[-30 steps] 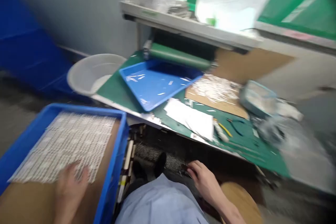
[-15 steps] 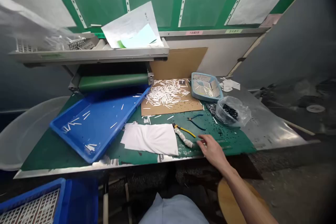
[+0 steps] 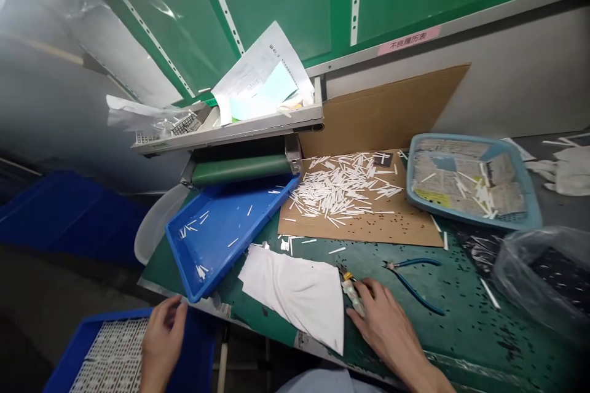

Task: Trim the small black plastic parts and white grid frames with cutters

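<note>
My right hand (image 3: pixel 386 325) lies over a pair of cutting pliers (image 3: pixel 348 282) on the green bench mat. Its fingers bend round the handles, one yellow and one wrapped in white material; the palm hides much of them. To the right lies a second pair of pliers with blue handles (image 3: pixel 417 288), jaws toward my hand. A folded white cloth (image 3: pixel 299 295) is just left of my right hand. My left hand (image 3: pixel 161 338) is loosely curled, thumb and fingers apart, with nothing seen in it. It hovers by the near corner of the blue tray (image 3: pixel 216 258).
Many short white sticks (image 3: pixel 336 190) cover a cardboard sheet (image 3: pixel 369 233). A light-blue basket (image 3: pixel 412 196) and a clear bag of black pieces (image 3: pixel 511 258) stand right. A blue crate (image 3: pixel 87 331) with white grids is low left; a shelf (image 3: pixel 286 118) overhangs the roller (image 3: pixel 239 171).
My view has turned and moved closer to the bench. My right hand has come over the wrapped-handle pliers and closed round them. My left hand has come into view at lower left.
</note>
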Demonstrator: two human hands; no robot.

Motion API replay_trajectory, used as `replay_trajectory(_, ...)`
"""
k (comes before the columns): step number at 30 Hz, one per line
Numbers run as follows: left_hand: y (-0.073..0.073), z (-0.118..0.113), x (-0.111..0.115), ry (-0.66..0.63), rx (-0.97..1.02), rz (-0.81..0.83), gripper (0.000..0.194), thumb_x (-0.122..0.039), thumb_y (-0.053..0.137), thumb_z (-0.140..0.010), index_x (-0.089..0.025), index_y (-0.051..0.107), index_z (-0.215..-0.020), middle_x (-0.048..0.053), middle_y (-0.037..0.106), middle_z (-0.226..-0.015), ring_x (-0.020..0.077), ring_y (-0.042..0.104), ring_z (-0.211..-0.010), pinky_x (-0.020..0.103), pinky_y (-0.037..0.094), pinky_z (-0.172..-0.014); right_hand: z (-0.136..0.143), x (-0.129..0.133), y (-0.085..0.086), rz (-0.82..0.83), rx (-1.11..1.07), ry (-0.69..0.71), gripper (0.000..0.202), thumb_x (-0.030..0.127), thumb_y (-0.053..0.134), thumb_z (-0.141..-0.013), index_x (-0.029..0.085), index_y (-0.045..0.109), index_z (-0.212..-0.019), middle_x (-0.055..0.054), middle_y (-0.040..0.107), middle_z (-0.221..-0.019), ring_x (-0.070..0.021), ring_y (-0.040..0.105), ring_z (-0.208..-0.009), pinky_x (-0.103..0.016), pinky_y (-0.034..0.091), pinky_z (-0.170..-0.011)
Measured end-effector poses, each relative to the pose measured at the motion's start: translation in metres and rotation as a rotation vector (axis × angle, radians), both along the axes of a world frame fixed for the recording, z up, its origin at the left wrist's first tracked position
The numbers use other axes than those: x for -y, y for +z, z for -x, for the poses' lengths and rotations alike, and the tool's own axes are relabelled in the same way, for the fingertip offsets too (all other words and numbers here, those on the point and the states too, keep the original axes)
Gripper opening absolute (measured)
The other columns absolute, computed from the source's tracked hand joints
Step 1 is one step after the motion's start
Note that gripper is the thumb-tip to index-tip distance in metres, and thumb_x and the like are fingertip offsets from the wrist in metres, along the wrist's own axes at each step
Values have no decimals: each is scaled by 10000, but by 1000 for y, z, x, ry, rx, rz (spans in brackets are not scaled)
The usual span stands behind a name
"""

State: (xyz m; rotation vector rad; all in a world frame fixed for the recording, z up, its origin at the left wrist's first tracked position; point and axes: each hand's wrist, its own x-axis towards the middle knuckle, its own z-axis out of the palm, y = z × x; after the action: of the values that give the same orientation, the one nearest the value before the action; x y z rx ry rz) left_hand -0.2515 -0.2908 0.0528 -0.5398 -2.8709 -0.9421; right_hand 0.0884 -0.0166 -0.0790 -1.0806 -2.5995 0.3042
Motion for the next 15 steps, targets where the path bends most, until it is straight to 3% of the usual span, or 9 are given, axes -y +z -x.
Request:
replay_trajectory(4, 11, 14, -76, -263, 11, 65, 466, -582, 511, -764, -187, 648, -970, 103, 661, -1033, 258, 646, -896, 373, 546, -787, 0, -6, 10, 5, 11, -21, 270, 139, 473, -817, 196, 541, -1072, -115, 568, -1093, -271, 552, -959, -353, 469, -711)
replay_trajectory(8, 10, 51, -144, -517, 21, 177, 438, -535, 484, -813, -184, 642, -1023, 99, 665, -1063, 237, 654, -891, 367, 535, -826, 4, -7, 18, 21, -57, -82, 200, 135, 453, -846, 170, 526, -1029, -113, 575, -1052, -252, 550, -934, -362, 471, -757)
replay_trajectory(11, -4, 89, -192, -678, 11, 280, 501, -541, 459, -813, -164, 626, -1095, 124, 646, -1107, 244, 658, -879, 382, 540, -806, 9, -5, 22, 21, -101, -165, 211, 135, 457, -875, 149, 523, -1075, -128, 570, -1088, -253, 536, -988, -390, 459, -858)
replay_trajectory(15, -37, 132, -244, -866, -163, 346, 562, -629, 432, -773, -215, 602, -1113, 109, 637, -1101, 301, 607, -998, 467, 501, -896, 18, 13, 33, 26, -74, -333, 201, 156, 482, -894, 144, 556, -1081, -155, 557, -1145, -285, 498, -1081, -449, 444, -915)
